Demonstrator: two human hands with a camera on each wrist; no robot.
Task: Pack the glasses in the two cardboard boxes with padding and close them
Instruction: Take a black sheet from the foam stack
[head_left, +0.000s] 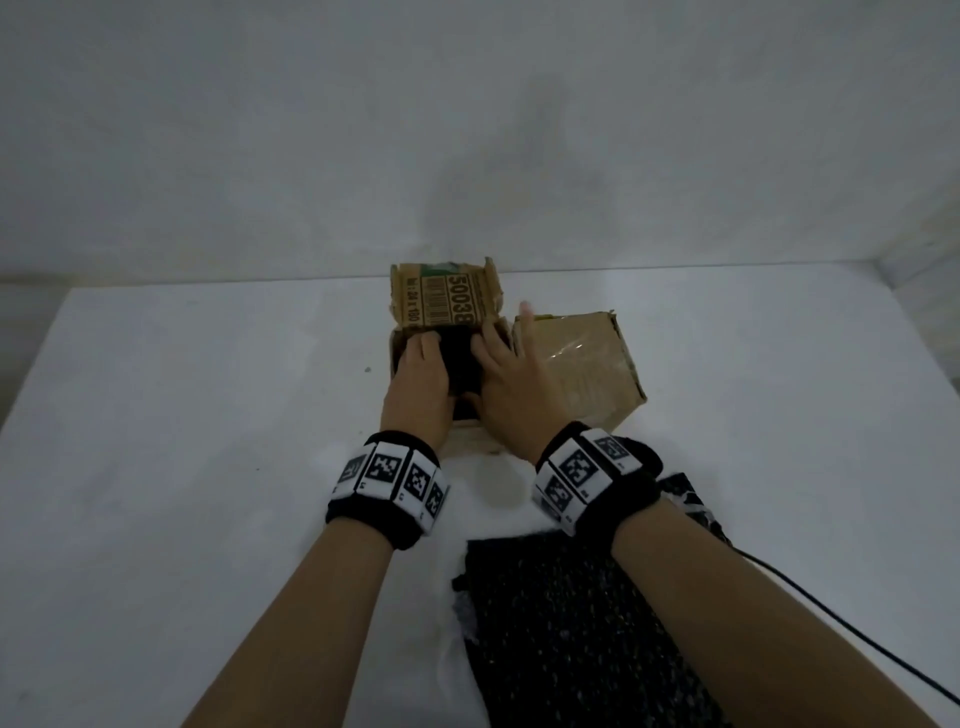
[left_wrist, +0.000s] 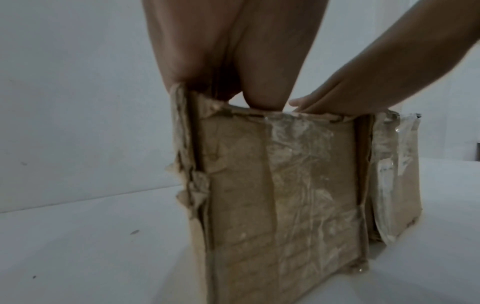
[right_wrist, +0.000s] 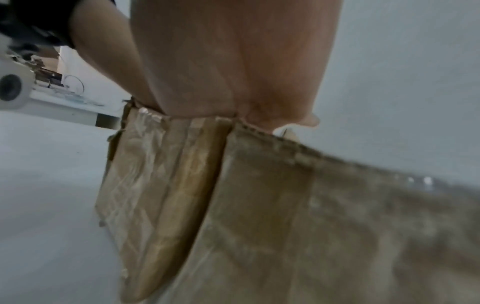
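An open cardboard box (head_left: 400, 358) stands mid-table, its printed back flap (head_left: 447, 299) raised. Black padding (head_left: 460, 364) fills its opening, and no glasses show. My left hand (head_left: 421, 379) reaches down into the box on the padding's left side, its fingertips hidden. My right hand (head_left: 504, 374) lies spread on the padding's right side, with the little finger lifted over the neighbouring box. In the left wrist view both my left hand (left_wrist: 233, 72) and my right hand (left_wrist: 350, 92) dip behind the taped front wall (left_wrist: 280, 185). A second, closed box (head_left: 582, 369) touches the first on its right.
A large sheet of black padding (head_left: 582, 634) lies on the white table (head_left: 182, 415) near me, partly under my right forearm. A dark cable (head_left: 841, 629) runs off to the right. A white wall stands close behind the boxes.
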